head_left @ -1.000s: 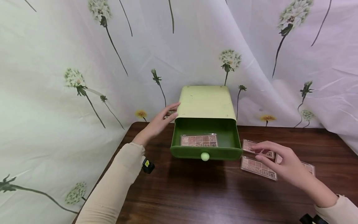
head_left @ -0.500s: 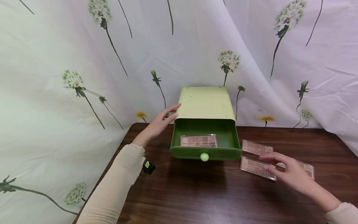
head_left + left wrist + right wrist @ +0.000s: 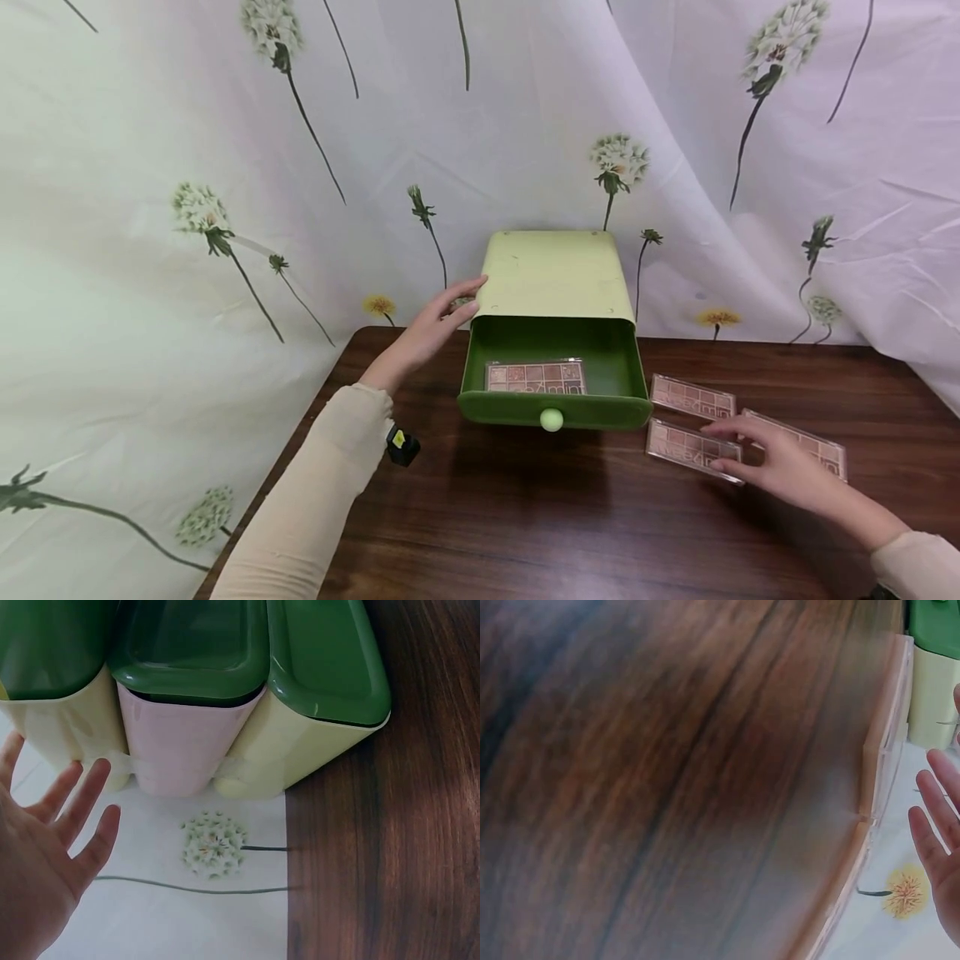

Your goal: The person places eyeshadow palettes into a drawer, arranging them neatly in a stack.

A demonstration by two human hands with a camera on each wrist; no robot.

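Observation:
A pale yellow-green drawer cabinet (image 3: 558, 271) stands at the back with its top green drawer (image 3: 615, 358) pulled out. One eyeshadow palette (image 3: 534, 377) lies in that drawer. My left hand (image 3: 433, 329) rests its fingertips against the cabinet's left side, fingers spread. To the right of the cabinet, my right hand (image 3: 787, 467) is over the right end of the front palette (image 3: 686, 446), thumb and fingers apart on either side of it; a firm grip is not visible. In the right wrist view the fingers (image 3: 934, 814) look straight.
Two more eyeshadow palettes lie on the dark wooden table (image 3: 525, 533), one behind (image 3: 693, 396) and one to the right (image 3: 810, 446). In the left wrist view, lower tiers with green drawers show, one pink (image 3: 180, 739). A flower-printed cloth (image 3: 375, 125) hangs behind.
My right hand has moved down onto the front palette's right end, uncovering the palette behind. The left hand stays at the cabinet's side, and the drawer has not moved.

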